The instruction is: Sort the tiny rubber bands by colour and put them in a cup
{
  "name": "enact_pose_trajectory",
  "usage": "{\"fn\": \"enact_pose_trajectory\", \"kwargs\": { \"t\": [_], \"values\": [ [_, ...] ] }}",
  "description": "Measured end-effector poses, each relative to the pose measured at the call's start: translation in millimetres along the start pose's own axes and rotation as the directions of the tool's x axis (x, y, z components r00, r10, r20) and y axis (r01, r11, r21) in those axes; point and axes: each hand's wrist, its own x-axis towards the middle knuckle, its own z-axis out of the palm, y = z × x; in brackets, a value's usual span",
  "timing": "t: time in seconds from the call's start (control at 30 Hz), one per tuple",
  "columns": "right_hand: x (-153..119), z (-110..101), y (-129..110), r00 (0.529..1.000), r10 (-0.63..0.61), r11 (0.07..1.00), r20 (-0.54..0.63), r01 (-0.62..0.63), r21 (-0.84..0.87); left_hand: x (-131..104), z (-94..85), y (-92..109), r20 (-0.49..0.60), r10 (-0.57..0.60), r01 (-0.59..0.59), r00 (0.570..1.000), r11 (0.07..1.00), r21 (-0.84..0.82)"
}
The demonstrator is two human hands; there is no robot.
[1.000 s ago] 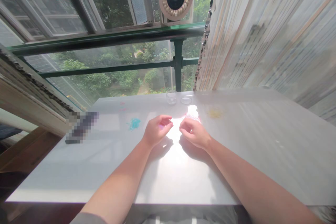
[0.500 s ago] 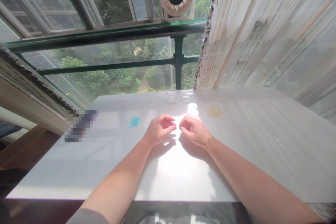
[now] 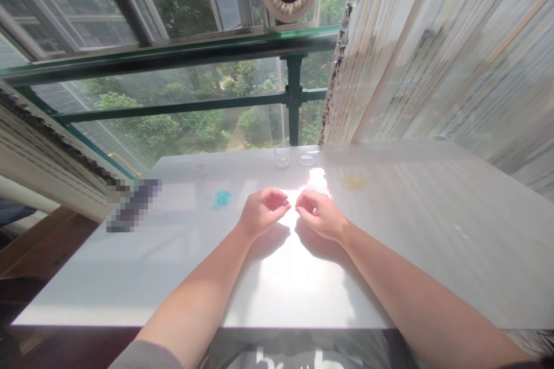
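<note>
Just above the middle of the white table (image 3: 164, 294), my left hand (image 3: 267, 210) is pinched closed, thumb against fingertips. Facing it a short gap away, my right hand (image 3: 317, 213) is pinched in the same way. Whatever the fingertips hold is too small and washed out by glare to name. Behind my right hand lies a brightly lit white pile (image 3: 318, 180) with pinkish edges. A turquoise cluster (image 3: 221, 199) of small pieces lies left of my left hand, and a yellow cluster (image 3: 355, 182) lies to the right, farther back.
A clear glass jar (image 3: 283, 157) and a clear round dish (image 3: 307, 159) stand near the table's back edge. Small pink bits (image 3: 201, 170) lie at the back left. A blurred dark object (image 3: 135, 206) is at the left edge. Beyond are a green railing and a striped curtain.
Both hands keep nearly the same place and pinched shape. The whole view has shifted very slightly; nothing on the table has visibly moved.
</note>
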Motion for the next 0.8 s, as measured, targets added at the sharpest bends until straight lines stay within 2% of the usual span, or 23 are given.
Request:
{"fn": "enact_pose_trajectory", "kwargs": {
  "t": [0.13, 0.33, 0.43, 0.53, 0.7, 0.8],
  "values": [
    [-0.7, -1.2, 0.4, 0.999, 0.048, 0.998, -0.007, -0.047, 0.04, 0.3, -0.1, 0.3, -0.016, 0.013, -0.013, 1.0, 1.0, -0.005],
    [-1.0, 2.4, -2.1, 0.991, 0.12, 0.957, 0.064, -0.133, 0.259, -0.7, 1.8, 4.3, 0.012, 0.002, -0.002, 1.0, 1.0, -0.022],
    [0.2, 3.6, -2.0, 0.993, 0.109, 0.971, 0.054, -0.117, 0.208, -1.0, 2.6, 5.1, 0.046, 0.001, 0.001, 0.999, 0.999, -0.034],
    [0.9, 2.4, -1.2, 0.996, 0.091, 0.985, 0.017, -0.093, 0.146, -0.6, 2.4, 4.2, 0.023, -0.002, 0.003, 1.0, 0.999, -0.041],
    [-0.8, 1.5, -1.6, 0.976, 0.18, 0.909, 0.125, -0.214, 0.358, -0.4, 2.1, 2.4, 0.035, 0.003, -0.001, 0.999, 0.999, -0.054],
    [-1.4, 2.4, -0.6, 0.977, 0.171, 0.92, 0.128, -0.205, 0.333, -0.6, 2.5, 1.9, 0.049, 0.009, -0.006, 0.999, 0.998, -0.062]
  ]
}}
